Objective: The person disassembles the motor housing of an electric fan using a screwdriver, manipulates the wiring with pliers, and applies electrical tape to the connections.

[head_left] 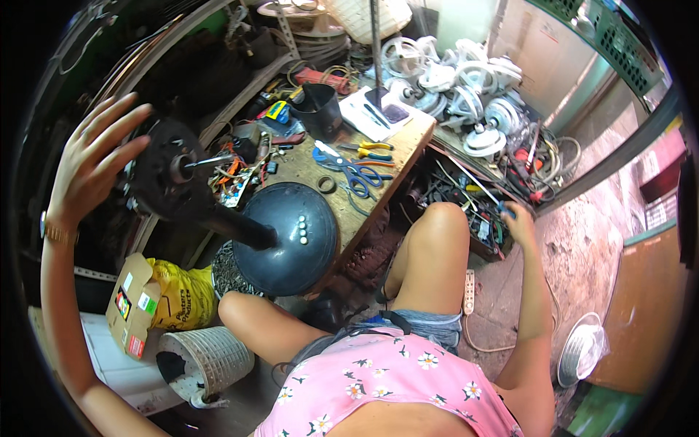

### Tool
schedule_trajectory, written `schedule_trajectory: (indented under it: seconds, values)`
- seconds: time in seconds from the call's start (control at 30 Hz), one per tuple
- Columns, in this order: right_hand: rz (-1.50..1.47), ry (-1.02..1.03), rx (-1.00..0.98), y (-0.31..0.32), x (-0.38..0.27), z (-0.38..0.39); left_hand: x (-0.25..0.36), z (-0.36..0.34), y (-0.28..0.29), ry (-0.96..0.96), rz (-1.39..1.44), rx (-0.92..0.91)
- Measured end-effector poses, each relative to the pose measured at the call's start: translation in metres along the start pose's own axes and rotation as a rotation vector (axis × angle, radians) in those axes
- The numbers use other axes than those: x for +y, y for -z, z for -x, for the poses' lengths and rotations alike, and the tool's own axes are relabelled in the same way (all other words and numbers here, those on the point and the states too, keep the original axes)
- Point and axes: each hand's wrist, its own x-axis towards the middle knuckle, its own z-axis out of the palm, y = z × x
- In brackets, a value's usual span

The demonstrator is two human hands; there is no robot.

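Observation:
A black stand lies on its side, its round dark base (pixel 287 251) facing me with several small pale pieces on it. From the base a black pole (pixel 244 224) runs left to a round black fan motor housing (pixel 166 182) with a metal shaft sticking out. Fingers spread, my left hand (pixel 98 164) is raised beside this housing; whether it touches is hard to tell. At the right, my right hand (pixel 520 224) is closed round the blue handle of a long screwdriver (pixel 484 186), above a box of tools and parts (pixel 477 218).
On the wooden workbench (pixel 349 218) lie blue scissors (pixel 357 178), pliers (pixel 368 151), a tape roll (pixel 326 184) and a black container (pixel 318 109). White fan parts (pixel 466 95) pile up behind. A woven basket (pixel 218 357), yellow bag (pixel 182 295) and power strip (pixel 469 291) are low down.

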Motion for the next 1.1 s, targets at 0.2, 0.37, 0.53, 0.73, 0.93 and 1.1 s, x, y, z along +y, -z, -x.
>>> schedule_trajectory:
  seconds: [0.2,0.37,0.53,0.73,0.93,1.1]
  values:
    - [0.189,-0.018,0.053,-0.055,-0.008,-0.014,-0.001,-0.047,0.014,-0.157,0.089,-0.014]
    - [0.498,0.128,0.129,-0.112,0.002,-0.044,-0.011,-0.059,0.025,-0.062,0.105,-0.210]
    - [0.559,0.105,-0.015,-0.153,0.006,-0.047,-0.015,-0.060,0.041,0.207,0.241,-0.411]
    - [0.500,0.126,-0.031,-0.154,0.018,-0.054,-0.011,-0.084,0.058,0.283,0.353,-0.358]
    - [0.411,0.247,-0.008,-0.126,0.008,-0.077,-0.018,-0.068,0.074,0.605,0.470,-0.385]
    - [0.173,0.364,0.110,-0.094,-0.056,-0.119,-0.013,-0.077,0.071,0.814,0.695,-0.481]
